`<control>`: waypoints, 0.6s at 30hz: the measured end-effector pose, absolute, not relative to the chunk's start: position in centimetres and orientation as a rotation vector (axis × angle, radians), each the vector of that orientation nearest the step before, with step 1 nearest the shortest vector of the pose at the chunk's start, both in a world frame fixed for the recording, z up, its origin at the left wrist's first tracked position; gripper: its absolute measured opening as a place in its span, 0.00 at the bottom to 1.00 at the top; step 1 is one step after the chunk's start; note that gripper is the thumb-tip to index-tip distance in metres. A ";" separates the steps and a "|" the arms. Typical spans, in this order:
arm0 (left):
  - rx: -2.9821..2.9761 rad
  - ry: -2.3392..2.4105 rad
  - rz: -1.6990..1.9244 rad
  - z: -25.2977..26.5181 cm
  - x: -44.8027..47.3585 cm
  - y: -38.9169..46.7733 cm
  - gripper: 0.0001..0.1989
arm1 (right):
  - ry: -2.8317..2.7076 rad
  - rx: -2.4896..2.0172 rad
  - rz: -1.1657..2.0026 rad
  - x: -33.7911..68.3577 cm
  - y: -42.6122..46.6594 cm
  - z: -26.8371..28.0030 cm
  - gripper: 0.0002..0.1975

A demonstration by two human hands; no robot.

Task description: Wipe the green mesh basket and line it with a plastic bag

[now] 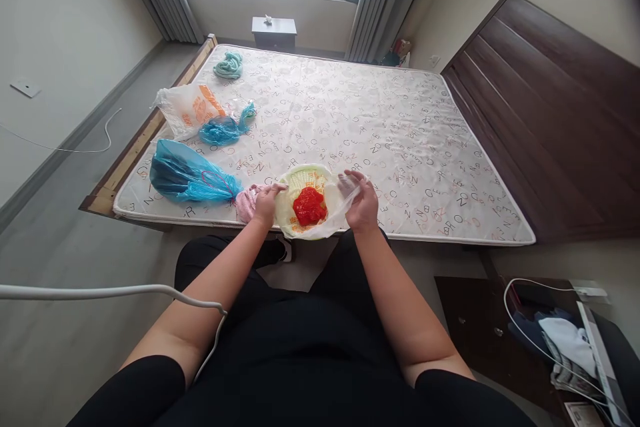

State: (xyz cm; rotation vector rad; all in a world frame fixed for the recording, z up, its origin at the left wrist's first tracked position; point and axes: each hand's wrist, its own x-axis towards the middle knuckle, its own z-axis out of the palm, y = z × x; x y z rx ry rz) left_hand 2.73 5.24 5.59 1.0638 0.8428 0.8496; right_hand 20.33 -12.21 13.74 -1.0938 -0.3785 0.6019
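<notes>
In front of me, at the mattress edge, is a round, pale yellow-green basket point(286, 212) with a slotted inside and thin clear plastic about it. A glossy red mass point(309, 206) lies in its middle, with orange smears around it; its kind I cannot make out. My left hand point(267, 204) pinches the basket's left rim. On the right side, my right hand point(363, 203) has its fingers curled on the clear plastic film point(344, 199), pulled out from the rim. Beside my left hand lies a pink cloth point(247, 203), partly hidden behind it.
On the left of the mattress point(390, 140) lie a filled blue plastic bag point(193, 172), a smaller blue bag point(220, 130), a white-and-orange plastic bag point(187, 107) and a teal cloth point(229, 65). A white cable point(115, 290) crosses over my left arm. A dark nightstand point(463, 320) stands right.
</notes>
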 end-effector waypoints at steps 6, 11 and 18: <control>0.711 0.920 1.074 6.2 2.9 7.8 0.14 | -0.311 -1.322 0.619 20.8 -13.5 9.1 0.26; 0.637 1.015 1.351 7.9 3.2 8.3 0.14 | -0.366 -1.449 0.671 21.1 -13.8 5.7 0.30; 0.496 0.891 1.416 11.6 2.0 10.1 0.18 | -0.372 -1.484 0.648 22.3 -13.8 5.9 0.28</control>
